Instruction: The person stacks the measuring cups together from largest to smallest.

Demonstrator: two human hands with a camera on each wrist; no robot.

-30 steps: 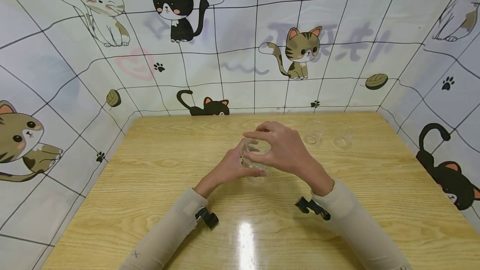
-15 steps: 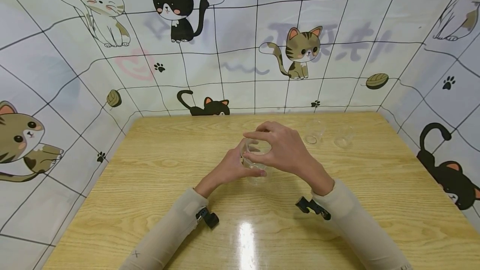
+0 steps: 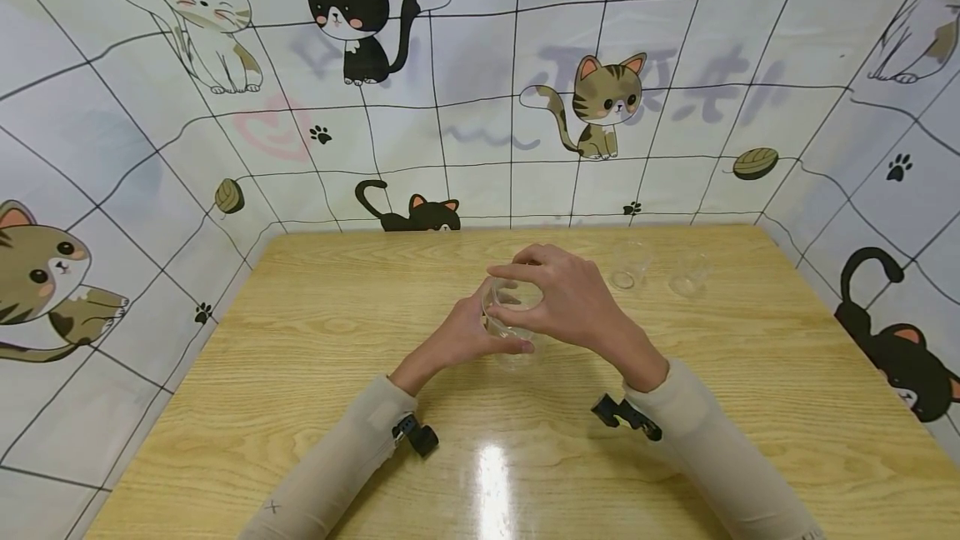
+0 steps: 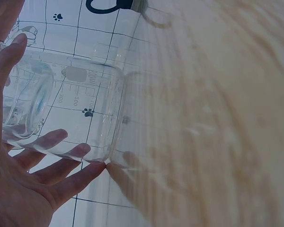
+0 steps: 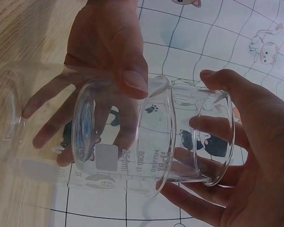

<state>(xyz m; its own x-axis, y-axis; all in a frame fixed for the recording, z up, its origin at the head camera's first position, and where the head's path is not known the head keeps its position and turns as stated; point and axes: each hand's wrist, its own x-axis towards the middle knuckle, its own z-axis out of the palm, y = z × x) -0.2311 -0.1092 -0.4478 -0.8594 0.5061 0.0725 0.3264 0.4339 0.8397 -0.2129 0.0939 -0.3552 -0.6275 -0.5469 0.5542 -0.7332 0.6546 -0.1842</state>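
Near the middle of the wooden table, my left hand (image 3: 461,332) holds a clear glass beaker (image 4: 99,118) upright, its base right at the tabletop. In the left wrist view, fingers curve along its side, and printed graduations show on the glass. A smaller clear beaker (image 5: 233,123) sits partly inside the larger one, its base above the larger one's bottom. My right hand (image 3: 570,298) grips this smaller beaker around its upper part, thumb and fingers on opposite sides. In the head view the hands cover much of both beakers.
Two more clear glass vessels, one nearer the middle (image 3: 628,265) and one farther right (image 3: 688,273), stand at the back right of the table (image 3: 300,340). A cat-print sheet (image 3: 480,123) walls the table's back and sides.
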